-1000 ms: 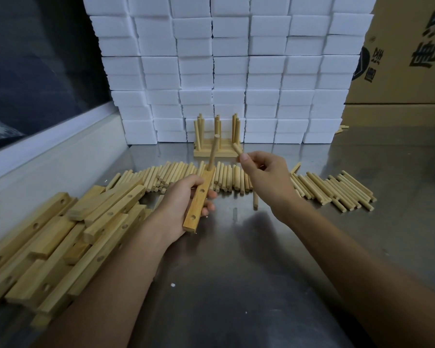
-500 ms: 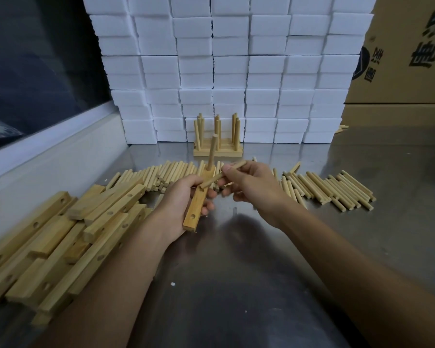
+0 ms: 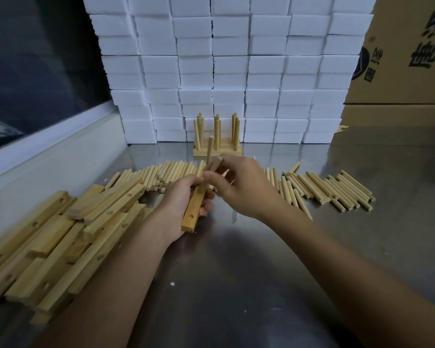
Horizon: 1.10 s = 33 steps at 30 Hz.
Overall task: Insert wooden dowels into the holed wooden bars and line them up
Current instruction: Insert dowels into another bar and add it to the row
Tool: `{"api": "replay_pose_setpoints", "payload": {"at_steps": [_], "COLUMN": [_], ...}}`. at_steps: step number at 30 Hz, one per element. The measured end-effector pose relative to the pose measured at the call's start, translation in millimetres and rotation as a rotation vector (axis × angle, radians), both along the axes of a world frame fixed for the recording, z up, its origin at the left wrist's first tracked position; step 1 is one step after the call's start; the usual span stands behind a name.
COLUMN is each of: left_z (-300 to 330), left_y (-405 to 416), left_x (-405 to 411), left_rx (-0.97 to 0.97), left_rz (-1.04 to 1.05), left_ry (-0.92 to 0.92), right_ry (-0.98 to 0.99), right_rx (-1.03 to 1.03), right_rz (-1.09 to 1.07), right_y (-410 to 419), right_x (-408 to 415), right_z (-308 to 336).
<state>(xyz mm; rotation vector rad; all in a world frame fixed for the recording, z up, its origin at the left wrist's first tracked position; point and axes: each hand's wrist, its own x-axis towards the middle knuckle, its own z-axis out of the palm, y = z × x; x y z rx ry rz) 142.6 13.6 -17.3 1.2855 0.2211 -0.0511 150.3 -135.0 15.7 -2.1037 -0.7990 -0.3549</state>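
We see the fingers (image 3: 212, 176) of the right hand (image 3: 239, 189) pinched around a short wooden dowel (image 3: 216, 165), tilted with its lower end near the middle of a holed wooden bar (image 3: 196, 204). The left hand (image 3: 183, 202) wraps around that bar from below, fingers curled on its underside, holding it above the desk (image 3: 236, 272). One upright dowel (image 3: 209, 151) already stands in the bar's far end, and an open hole shows near the close end. Whether the pinched dowel's tip has entered its hole we cannot tell; the hands cover that spot.

We judge both pieces light, stiff and dry, so a fingertip pinch near the dowel's middle should steer it well, while the bar wants a firm grip along its length to resist the push. A snug hole may need a slight twist. The smooth round dowels would likely roll if dropped.

Further out, a loose pile of bars (image 3: 60, 234) lies to the left, and a row of spare dowels (image 3: 337, 189) stretches across the desk behind the hands. At the back stands a group of finished bars (image 3: 217, 146) with dowels upright, lined up together. The desk is shiny grey metal. Behind it rises a wall of stacked white blocks (image 3: 224, 66), with a cardboard box (image 3: 407, 51) to the right.
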Motion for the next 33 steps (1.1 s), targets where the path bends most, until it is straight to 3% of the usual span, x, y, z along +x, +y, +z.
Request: {"api": "replay_pose_setpoints", "payload": {"at_steps": [5, 15, 23, 33], "left_z": [2, 2, 3, 3], "left_y": [-3, -5, -4, -2], "left_x": [-1, 1, -3, -4], "left_rx": [0.005, -0.029, -0.019, 0.042], "left_rz": [0.038, 0.097, 0.041, 0.018], "left_ry": [0.020, 0.054, 0.021, 0.022], "right_ry": [-0.079, 0.022, -0.021, -0.073], "right_rx": [0.006, 0.267, 0.063, 0.029], "right_rz": [-0.019, -0.078, -0.017, -0.032], "right_y": [8, 21, 20, 16], "right_x": [-3, -6, -5, -5], "right_z": [-2, -19, -21, -28]}}
